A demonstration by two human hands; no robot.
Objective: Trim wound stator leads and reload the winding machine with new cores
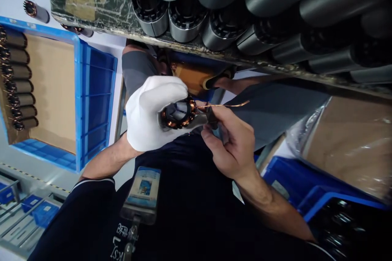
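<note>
My left hand (150, 116), in a white glove, is wrapped around a cylindrical motor stator (179, 114) whose open end shows copper windings. My bare right hand (234, 142) is closed in a pinch just right of the stator's end, gripping a small dark tool (212, 117). A thin copper wire (226, 105) runs from the windings to the right, above my right fingers. Both hands are held in front of my dark shirt, under the bench edge.
Several grey stator cylinders (186, 20) are stacked on a bench above. At the left, a blue crate (94, 89) lined with cardboard holds a row of wound stators (20, 85). Another blue bin (294, 183) and a plastic-wrapped cardboard box (352, 142) sit at the right. A badge (142, 189) hangs on my chest.
</note>
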